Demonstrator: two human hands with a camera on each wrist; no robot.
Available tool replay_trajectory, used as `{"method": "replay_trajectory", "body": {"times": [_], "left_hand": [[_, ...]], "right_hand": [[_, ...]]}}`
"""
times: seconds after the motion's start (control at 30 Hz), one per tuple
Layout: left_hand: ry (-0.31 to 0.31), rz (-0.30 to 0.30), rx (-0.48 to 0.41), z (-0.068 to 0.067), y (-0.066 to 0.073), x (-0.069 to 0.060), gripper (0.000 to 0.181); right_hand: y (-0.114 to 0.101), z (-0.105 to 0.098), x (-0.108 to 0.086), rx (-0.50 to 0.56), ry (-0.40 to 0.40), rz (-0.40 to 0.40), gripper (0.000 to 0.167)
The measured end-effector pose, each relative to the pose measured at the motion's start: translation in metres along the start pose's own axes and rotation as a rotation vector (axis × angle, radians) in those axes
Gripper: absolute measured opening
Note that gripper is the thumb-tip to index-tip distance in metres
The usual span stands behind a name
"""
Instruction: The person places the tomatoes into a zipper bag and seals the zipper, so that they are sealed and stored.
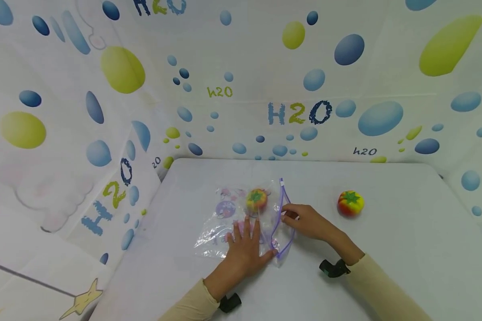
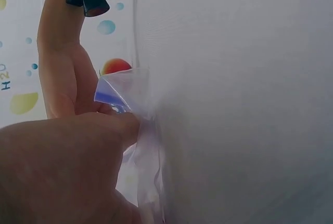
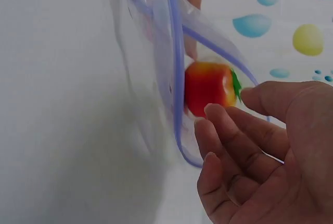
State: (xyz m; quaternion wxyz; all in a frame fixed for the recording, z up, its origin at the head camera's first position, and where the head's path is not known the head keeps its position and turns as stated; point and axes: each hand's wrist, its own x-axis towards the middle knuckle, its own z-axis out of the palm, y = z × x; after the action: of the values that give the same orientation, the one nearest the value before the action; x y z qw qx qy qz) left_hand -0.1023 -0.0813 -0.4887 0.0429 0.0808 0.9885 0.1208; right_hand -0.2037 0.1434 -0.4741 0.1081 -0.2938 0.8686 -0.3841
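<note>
A clear zip bag [image 1: 226,225] with a purple-edged mouth lies flat, its mouth facing right and parted. Inside it, near the far edge, sits a red-yellow toy fruit with a green leafy top [image 1: 256,200], also visible in the right wrist view [image 3: 208,89]. My left hand [image 1: 244,252] rests on the bag with fingers spread, its thumb at the mouth's near end. My right hand [image 1: 311,223] is at the mouth, fingers loosely bent; a gap shows between thumb and fingertips [image 3: 260,151]. A second similar fruit [image 1: 350,203] stands outside, to the right.
The white table [image 1: 405,249] reaches back to a wall covering [image 1: 249,120] printed with blue and green spots and H2O lettering. More printed covering hangs at the left. A small dark camera is strapped at each wrist.
</note>
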Motion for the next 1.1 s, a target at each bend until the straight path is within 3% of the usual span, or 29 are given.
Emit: {"method": "replay_trajectory", "body": {"times": [0.13, 0.5, 0.73, 1.1], "left_hand": [[0.004, 0.0, 0.003, 0.001, -0.001, 0.001, 0.1], [0.0, 0.0, -0.029, 0.0, -0.001, -0.001, 0.1], [0.004, 0.004, -0.031, -0.001, -0.001, -0.002, 0.1], [0.004, 0.007, -0.042, 0.0, -0.002, -0.002, 0.101]], "right_hand": [[0.003, -0.016, -0.006, -0.059, 0.022, 0.025, 0.036], [0.015, -0.069, -0.027, -0.145, 0.172, 0.094, 0.064], [0.026, -0.09, -0.042, -0.203, 0.196, 0.187, 0.069], [0.046, -0.111, -0.061, -0.173, 0.16, 0.305, 0.075]]}}
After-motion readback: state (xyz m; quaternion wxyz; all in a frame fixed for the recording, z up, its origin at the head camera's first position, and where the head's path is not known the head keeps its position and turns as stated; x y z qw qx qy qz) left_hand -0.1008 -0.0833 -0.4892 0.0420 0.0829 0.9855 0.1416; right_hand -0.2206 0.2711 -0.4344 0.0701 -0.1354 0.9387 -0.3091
